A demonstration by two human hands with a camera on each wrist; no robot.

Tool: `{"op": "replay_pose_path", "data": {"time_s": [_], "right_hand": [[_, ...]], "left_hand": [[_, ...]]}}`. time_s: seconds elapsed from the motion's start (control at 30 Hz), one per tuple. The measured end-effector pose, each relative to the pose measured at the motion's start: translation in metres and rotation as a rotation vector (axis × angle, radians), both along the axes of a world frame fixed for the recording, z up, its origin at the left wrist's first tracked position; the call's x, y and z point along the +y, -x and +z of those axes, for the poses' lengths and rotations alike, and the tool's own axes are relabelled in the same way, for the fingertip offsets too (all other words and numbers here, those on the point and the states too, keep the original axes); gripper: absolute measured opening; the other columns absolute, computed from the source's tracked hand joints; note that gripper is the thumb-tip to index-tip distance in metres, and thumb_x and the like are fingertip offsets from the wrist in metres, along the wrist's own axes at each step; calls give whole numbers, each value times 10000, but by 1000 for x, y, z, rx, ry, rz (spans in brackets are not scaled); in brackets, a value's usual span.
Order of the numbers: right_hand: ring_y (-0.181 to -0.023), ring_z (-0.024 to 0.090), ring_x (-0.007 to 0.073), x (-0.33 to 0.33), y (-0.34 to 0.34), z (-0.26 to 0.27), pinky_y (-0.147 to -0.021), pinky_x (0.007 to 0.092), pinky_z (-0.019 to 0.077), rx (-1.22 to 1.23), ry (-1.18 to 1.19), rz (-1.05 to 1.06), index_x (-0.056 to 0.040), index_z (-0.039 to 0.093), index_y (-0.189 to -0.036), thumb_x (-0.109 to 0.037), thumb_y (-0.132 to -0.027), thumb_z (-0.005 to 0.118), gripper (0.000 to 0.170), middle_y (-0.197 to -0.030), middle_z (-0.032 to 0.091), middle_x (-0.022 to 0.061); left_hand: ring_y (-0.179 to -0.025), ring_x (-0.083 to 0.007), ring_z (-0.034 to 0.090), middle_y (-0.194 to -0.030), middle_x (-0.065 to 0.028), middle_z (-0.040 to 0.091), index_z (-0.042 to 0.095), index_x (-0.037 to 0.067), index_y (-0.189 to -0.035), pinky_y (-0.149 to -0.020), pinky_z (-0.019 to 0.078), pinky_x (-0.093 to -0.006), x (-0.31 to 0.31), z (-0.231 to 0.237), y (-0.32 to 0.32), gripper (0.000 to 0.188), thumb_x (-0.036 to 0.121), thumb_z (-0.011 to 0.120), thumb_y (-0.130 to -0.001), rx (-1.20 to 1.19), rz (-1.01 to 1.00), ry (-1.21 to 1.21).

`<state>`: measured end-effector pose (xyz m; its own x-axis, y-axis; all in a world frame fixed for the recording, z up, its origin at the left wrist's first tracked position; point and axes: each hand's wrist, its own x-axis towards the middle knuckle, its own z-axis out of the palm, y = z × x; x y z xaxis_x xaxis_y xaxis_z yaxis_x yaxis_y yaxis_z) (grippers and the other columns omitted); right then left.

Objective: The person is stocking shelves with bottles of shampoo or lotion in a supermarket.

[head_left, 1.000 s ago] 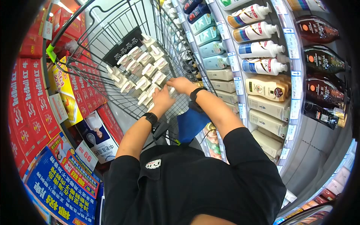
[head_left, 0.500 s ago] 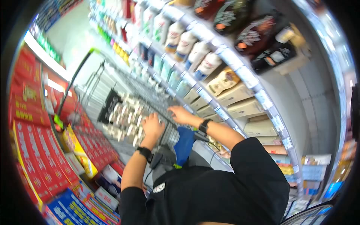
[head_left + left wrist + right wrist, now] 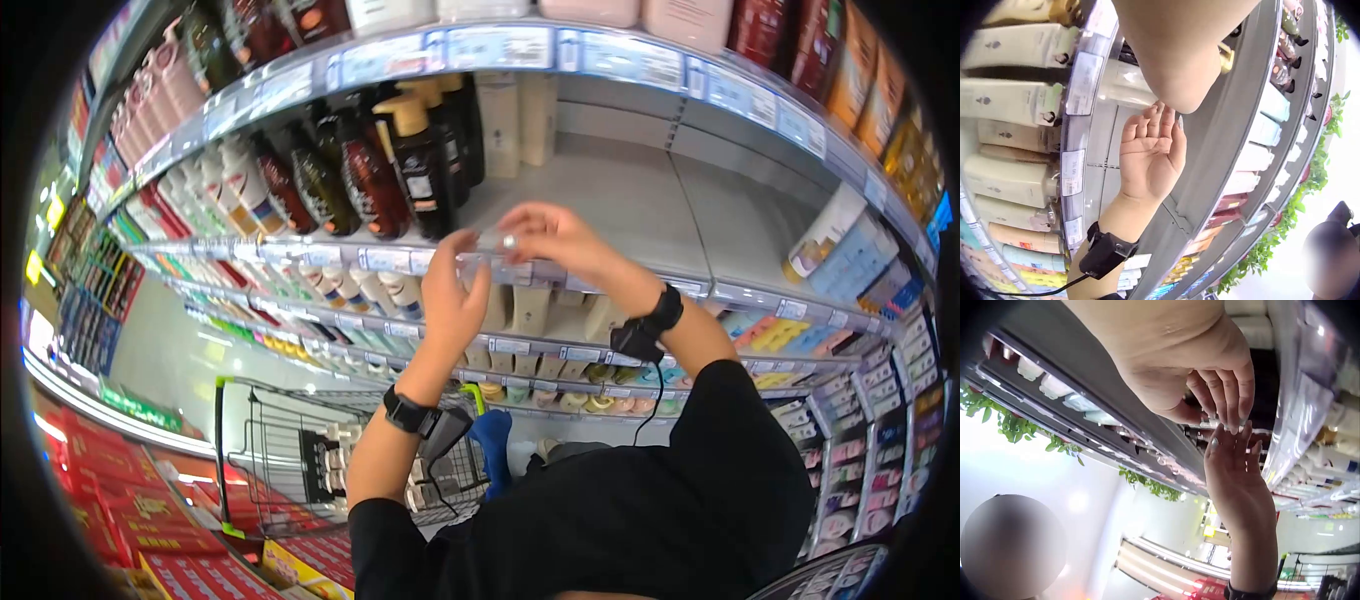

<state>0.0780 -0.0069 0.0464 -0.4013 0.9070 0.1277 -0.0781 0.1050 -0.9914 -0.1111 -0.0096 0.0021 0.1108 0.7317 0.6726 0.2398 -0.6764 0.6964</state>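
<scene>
Both hands are raised in front of a shelf [image 3: 630, 190] with nothing seen in their fingers. My left hand [image 3: 455, 295] has its palm turned inward and its fingers upright, close below a black pump bottle with a gold cap [image 3: 415, 165]. My right hand [image 3: 555, 240] has loosely bent fingers and reaches toward the left; it is slightly blurred. In the right wrist view, the left fingertips [image 3: 1247, 434] come right up to those of the right hand [image 3: 1191, 369]. The left wrist view shows the right palm [image 3: 1150, 156] with straight, spread fingers, partly behind the left hand [image 3: 1175, 75].
Dark red and green bottles [image 3: 370, 185] line the shelf to the left, with pale boxes [image 3: 515, 120] behind. More cream boxes [image 3: 530, 310] fill the level below. A shopping cart [image 3: 265, 470] holding several pale pump bottles [image 3: 340, 450] stands lower left, beside red cartons [image 3: 130, 490].
The view has turned from the cart to the shelf. Both hands have left the pale bottles in the cart and come up together before the shelf; the cart now lies lower left.
</scene>
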Motion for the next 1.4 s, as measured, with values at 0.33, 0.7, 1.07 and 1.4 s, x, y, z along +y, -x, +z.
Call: {"op": "replay_pose_path", "data": {"time_s": [0.33, 0.7, 1.07, 1.4], "right_hand": [[-828, 610, 239, 154, -48, 5, -723, 326, 496, -289, -338, -634, -8, 505, -1113, -210, -707, 704, 495, -915, 616, 109], [-972, 595, 324, 178, -51, 58, -818, 406, 479, -683, -590, -665, -44, 535, -1178, -436, -715, 694, 628, -1106, 602, 168], [-1061, 554, 229, 225, -49, 68, -899, 332, 430, -740, -577, -392, -103, 567, -1200, -448, -742, 687, 585, -1162, 600, 119], [-936, 603, 264, 209, -61, 62, -823, 328, 469, -699, -713, -561, -19, 581, -1125, -401, -620, 790, 667, -1062, 628, 124]], "left_hand": [[-979, -318, 571, -1060, -188, 573, 488, -13, -1118, -845, 457, -391, 88, -13, -91, 389, 123, 607, -773, 185, 186, -173], [-1012, -359, 531, -1073, -166, 567, 483, 27, -1132, -848, 435, -426, 77, -16, -99, 460, 235, 628, -747, 422, 375, -126], [-1015, -331, 537, -1070, -139, 588, 502, 41, -1112, -866, 439, -405, 76, -16, -101, 459, 212, 628, -705, 444, 412, -142], [-1024, -303, 542, -1050, -117, 599, 517, 67, -1106, -868, 441, -389, 72, -12, -100, 451, 223, 637, -700, 422, 415, -109]]}}
